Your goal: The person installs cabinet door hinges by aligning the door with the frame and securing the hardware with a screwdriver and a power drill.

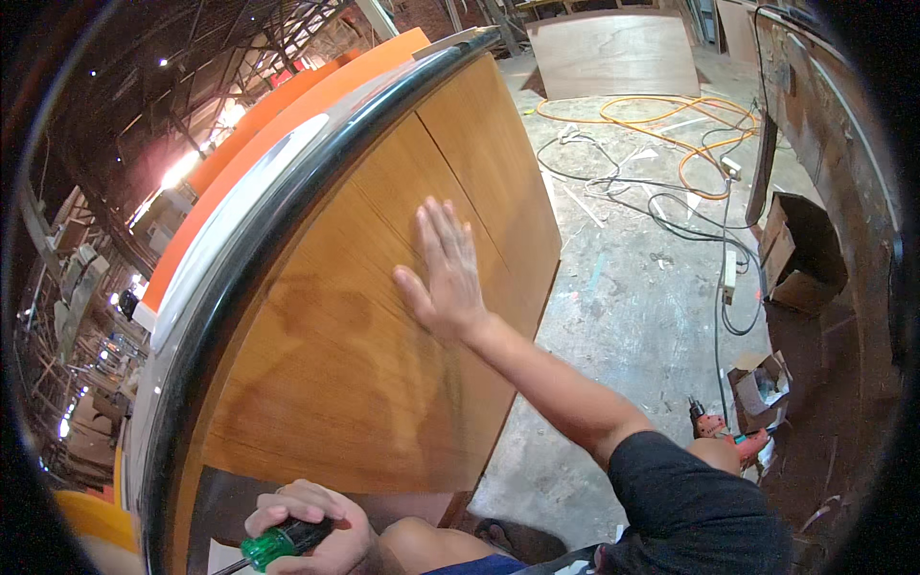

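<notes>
A glossy brown wood-grain cabinet front point(355, 335) stands before me, with a dark vertical seam between two panels and a rounded black edge point(287, 182) along its top. My right hand point(446, 273) reaches out and lies flat on the panel, or very close to it, with its fingers stretched out near the seam. Low at the left, my left hand point(335, 541) is closed around a screwdriver point(270, 548) with a green and black handle. The screwdriver's shaft points to the lower left and its tip is out of view. A dark gap point(230, 498) shows beside the panel's near end.
An orange hose point(628, 115) and dark cables point(652, 211) with power strips point(730, 278) lie across the concrete floor. To the right are cardboard boxes point(800, 254) and a red and black power drill point(709, 425). A plywood sheet point(613, 57) leans at the back.
</notes>
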Available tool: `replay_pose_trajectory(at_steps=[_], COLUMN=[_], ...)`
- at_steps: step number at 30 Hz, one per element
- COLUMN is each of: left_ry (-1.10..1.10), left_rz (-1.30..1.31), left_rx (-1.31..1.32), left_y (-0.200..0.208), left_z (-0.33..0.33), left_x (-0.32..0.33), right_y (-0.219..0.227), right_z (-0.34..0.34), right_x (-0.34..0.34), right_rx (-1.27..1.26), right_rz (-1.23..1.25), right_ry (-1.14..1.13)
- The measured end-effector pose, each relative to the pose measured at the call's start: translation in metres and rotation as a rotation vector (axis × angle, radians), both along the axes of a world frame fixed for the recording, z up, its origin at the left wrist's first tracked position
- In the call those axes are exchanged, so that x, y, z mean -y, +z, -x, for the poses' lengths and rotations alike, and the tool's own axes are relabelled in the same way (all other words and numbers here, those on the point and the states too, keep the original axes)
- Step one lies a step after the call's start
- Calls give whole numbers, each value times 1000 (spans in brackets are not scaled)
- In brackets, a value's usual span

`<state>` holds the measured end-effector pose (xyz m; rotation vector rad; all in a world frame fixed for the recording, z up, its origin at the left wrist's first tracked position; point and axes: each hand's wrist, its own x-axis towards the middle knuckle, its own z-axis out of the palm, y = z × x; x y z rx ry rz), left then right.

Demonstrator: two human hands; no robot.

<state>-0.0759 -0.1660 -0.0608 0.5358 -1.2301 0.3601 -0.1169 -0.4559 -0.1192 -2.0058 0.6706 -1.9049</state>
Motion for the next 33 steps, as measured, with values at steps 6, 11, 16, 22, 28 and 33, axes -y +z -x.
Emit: replay_pose_trajectory(at_steps=[6,11,16,22,28,33], left_ry=[-38,2,-1,6,-26,-2], left_rz=[-73,-112,-219,-311,-429,-498], left_rx=[4,-9,43,82,-20,36], left_y=[-17,-26,-31,-33,-53,-59], left_z=[11,12,12,5,0,2], left_x=[36,48,61,62,65,67], right_y=[27,30,15,-92,-248,-315], right_z=[-20,-35,-34,-37,-35,-32], right_x=[109,116,136,116,81,90], right_rx=[3,110,95,108,141,205], right_rz=[-147,-286,-398,-569,-873,-1003], right_ry=[50,20,-12,8,35,73])
